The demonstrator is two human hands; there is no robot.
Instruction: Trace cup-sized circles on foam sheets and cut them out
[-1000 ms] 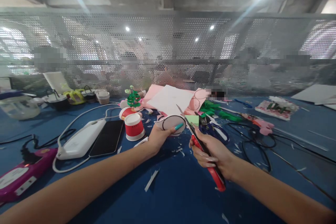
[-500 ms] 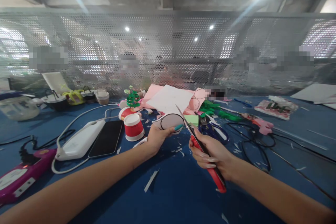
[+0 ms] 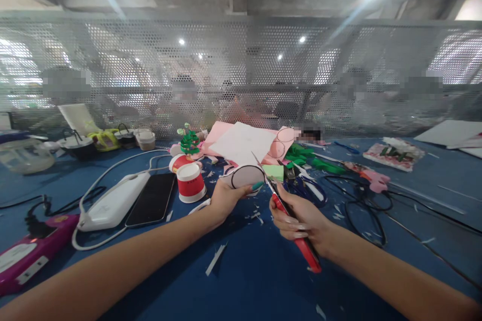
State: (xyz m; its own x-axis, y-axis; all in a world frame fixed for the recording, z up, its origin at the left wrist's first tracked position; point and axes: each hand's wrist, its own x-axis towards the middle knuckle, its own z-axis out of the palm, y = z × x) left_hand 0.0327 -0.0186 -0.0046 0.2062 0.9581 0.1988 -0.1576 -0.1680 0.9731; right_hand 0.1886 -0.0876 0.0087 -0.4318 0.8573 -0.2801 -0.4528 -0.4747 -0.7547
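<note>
Between the thumb and fingers of my left hand (image 3: 226, 198) is a white paper piece (image 3: 246, 177) with a black circle outlined on it. My right hand (image 3: 299, 215) is closed around red-handled scissors (image 3: 280, 204), whose blades point up and away to the left. The blades are at the right edge of the paper piece; whether they touch it I cannot tell. Behind the paper piece, a larger white sheet (image 3: 241, 143) lies over pink sheets (image 3: 215, 135). A pad of green paper (image 3: 274, 172) is just beyond the blades.
Red-and-white paper cups (image 3: 191, 184), a black phone (image 3: 151, 199), a white power bank (image 3: 115, 203) and a purple power strip (image 3: 41, 248) stand to the left. Blue-handled scissors (image 3: 314, 191), green strips (image 3: 297, 153) and black cables (image 3: 363, 205) lie right. Paper scraps dot the blue table (image 3: 256, 281).
My right hand and the scissors have moved very slightly left and up. The paper piece stays in my left hand, almost unmoved. The whole view has shifted a little.
</note>
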